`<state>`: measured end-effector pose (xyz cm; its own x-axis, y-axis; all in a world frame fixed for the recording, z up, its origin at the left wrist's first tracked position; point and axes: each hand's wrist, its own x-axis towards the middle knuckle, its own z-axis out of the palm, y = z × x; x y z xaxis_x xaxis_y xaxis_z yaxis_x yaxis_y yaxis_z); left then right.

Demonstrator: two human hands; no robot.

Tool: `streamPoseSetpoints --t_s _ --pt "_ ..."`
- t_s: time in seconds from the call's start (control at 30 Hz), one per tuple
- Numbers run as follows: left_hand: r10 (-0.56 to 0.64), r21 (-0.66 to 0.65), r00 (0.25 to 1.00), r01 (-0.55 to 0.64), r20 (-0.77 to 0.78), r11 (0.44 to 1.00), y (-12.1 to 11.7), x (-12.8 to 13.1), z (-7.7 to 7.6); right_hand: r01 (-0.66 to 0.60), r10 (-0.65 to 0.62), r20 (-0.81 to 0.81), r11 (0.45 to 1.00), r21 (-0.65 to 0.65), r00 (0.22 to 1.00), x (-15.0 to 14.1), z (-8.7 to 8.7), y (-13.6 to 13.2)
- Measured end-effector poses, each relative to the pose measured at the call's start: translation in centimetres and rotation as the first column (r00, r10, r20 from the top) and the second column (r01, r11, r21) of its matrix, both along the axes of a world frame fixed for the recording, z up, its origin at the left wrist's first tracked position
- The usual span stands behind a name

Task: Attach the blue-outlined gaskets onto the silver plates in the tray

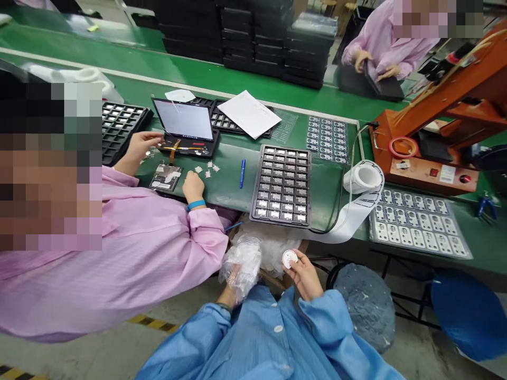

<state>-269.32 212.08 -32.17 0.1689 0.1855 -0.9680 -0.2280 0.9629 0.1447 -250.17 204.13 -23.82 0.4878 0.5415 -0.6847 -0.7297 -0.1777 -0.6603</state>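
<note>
Low in the head view, both my arms wear blue sleeves. My left hand (238, 274) is closed around a crumpled clear plastic bag (241, 261) that covers most of the fingers. My right hand (303, 274) pinches a small round white disc (289, 258) between thumb and fingers. Both hands hover just below the near edge of the green bench (229, 174). A black tray (282, 184) filled with small parts lies on the bench directly above them.
A person in a pink coat (130, 248) works at my left over a tablet screen (184, 120). A blue pen (242, 173), a white label roll (362, 177), clear part sheets (418, 221) and an orange machine (431, 142) sit on the bench. Another person in pink (386, 45) works at far right.
</note>
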Motion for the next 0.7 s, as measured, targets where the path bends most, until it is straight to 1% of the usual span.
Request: streamPoseSetpoints --t_s 0.1,0.2,0.27,0.37,0.43,0.53,0.63,0.7 --pt "0.046 -0.039 0.997 -0.044 0.065 0.998 0.7 0.1 0.5 -0.119 0.118 -0.037 0.993 -0.026 0.992 -1.5 -1.0 0.3" --pt "0.102 -0.018 0.985 -0.101 0.142 0.995 1.4 0.5 0.7 -0.288 0.285 -0.067 0.956 -0.048 0.956 -2.6 -1.8 0.8" --pt "0.127 0.006 0.975 -0.130 0.184 0.991 1.9 0.7 0.7 -0.428 0.423 -0.080 0.902 -0.055 0.902 -3.3 -2.2 1.2" --pt "0.146 0.043 0.963 -0.160 0.228 0.986 2.4 1.0 0.2 -0.615 0.613 -0.049 0.788 -0.044 0.789 -4.3 -2.5 2.4" --pt "0.149 0.076 0.954 -0.174 0.259 0.982 2.7 1.2 -0.1 -0.703 0.703 -0.006 0.710 -0.038 0.711 -4.9 -2.5 3.5" --pt "0.130 0.127 0.942 -0.176 0.308 0.976 3.0 1.5 -0.2 -0.784 0.786 0.052 0.619 -0.054 0.617 -5.5 -2.5 5.2" --pt "0.101 0.187 0.935 -0.172 0.340 0.967 3.2 1.8 0.1 -0.831 0.834 0.084 0.552 -0.076 0.546 -5.7 -2.4 6.5" --pt "0.077 0.232 0.937 -0.163 0.341 0.959 3.4 1.9 0.4 -0.859 0.862 0.075 0.507 -0.075 0.502 -5.6 -2.5 7.1"
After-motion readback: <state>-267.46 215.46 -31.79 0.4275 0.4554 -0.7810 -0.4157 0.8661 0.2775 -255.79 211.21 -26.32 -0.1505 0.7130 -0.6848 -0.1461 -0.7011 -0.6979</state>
